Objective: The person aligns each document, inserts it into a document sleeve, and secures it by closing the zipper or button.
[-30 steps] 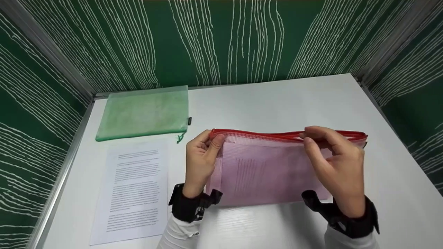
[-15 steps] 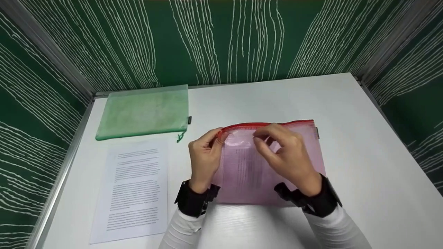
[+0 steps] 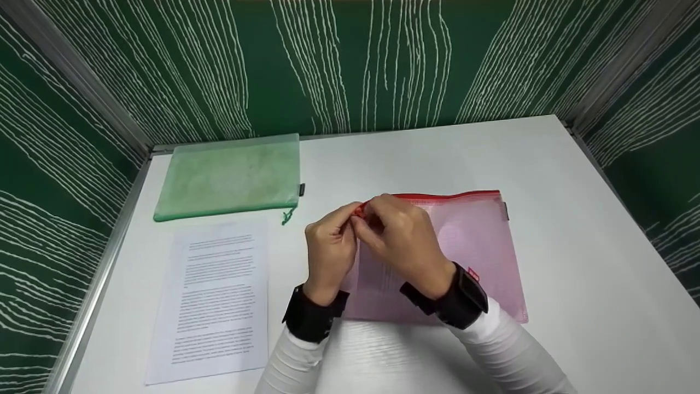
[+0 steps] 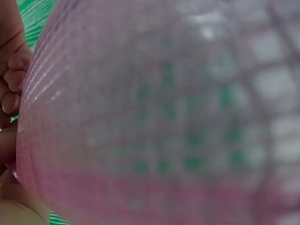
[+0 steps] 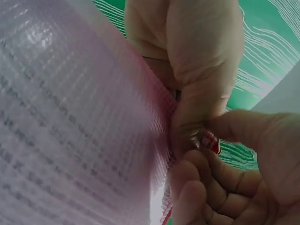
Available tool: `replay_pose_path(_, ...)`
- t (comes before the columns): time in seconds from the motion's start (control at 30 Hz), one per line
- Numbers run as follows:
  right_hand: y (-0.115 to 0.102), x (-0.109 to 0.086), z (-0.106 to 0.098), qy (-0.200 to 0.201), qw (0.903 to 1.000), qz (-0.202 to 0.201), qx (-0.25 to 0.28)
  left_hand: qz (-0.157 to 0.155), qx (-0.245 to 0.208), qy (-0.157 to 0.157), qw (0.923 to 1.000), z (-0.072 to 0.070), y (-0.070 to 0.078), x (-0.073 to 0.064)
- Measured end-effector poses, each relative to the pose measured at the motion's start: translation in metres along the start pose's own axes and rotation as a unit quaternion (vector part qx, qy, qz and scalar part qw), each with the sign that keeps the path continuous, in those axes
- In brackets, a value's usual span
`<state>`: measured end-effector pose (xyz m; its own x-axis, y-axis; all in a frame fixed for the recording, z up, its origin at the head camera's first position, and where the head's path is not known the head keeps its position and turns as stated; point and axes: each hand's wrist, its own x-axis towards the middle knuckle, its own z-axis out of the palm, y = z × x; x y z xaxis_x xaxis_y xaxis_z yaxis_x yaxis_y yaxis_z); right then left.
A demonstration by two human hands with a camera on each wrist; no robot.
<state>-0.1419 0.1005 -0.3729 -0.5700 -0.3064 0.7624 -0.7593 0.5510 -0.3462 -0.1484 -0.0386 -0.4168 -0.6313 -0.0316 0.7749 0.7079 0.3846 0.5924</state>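
A pink mesh zipper pouch [image 3: 481, 246] with a red zipper [image 3: 454, 195] along its top edge is held up over the white table. My left hand [image 3: 331, 257] pinches its upper left corner. Right beside it, my right hand [image 3: 407, 241] has thumb and fingertips together at the zipper's left end. A red bit of the zipper end [image 5: 210, 140] shows between the two hands in the right wrist view, while the slider is hidden. Lines of print show through the pouch's mesh [image 5: 56, 126] there. The bulging mesh [image 4: 140, 103] fills most of the left wrist view.
A green mesh zipper pouch [image 3: 235, 175] lies flat at the back left, a green cord at its corner. In front of it is a printed sheet of paper [image 3: 216, 295]. Green walls with white streaks [image 3: 355, 65] stand around the table [image 3: 579, 262].
My right hand has moved left along the red zipper, from near the pouch's right end to my left hand. The zipper's gaping edges have come together. The left hand keeps its corner.
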Motion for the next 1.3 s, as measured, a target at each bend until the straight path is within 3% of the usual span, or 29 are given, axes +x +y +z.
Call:
replay_pose_path(0.13,0.0,0.001,-0.004,-0.011,0.9995,-0.023,-0.016,0.004,-0.003,-0.008,1.0,-0.002,0.001,0.001)
replay_pose_path(0.3,0.004,0.006,-0.014,-0.059,0.9961,-0.002,0.065,-0.005,-0.031,-0.031,0.999,-0.007,0.001,0.003)
replay_pose_path(0.5,0.014,0.011,-0.019,-0.103,0.9699,0.096,0.198,-0.029,-0.072,-0.064,0.995,-0.011,0.001,0.006)
replay_pose_path(0.63,0.018,0.009,-0.018,-0.108,0.952,0.147,0.245,-0.024,-0.067,-0.079,0.9943,-0.011,0.0,0.006)
replay_pose_path(0.93,0.019,0.003,-0.012,-0.082,0.9471,0.179,0.253,0.001,-0.042,-0.1,0.9941,-0.011,-0.001,0.005)
replay_pose_path(1.3,0.019,-0.004,-0.009,-0.052,0.9436,0.202,0.257,-0.005,-0.062,-0.083,0.9946,-0.008,-0.003,0.003)
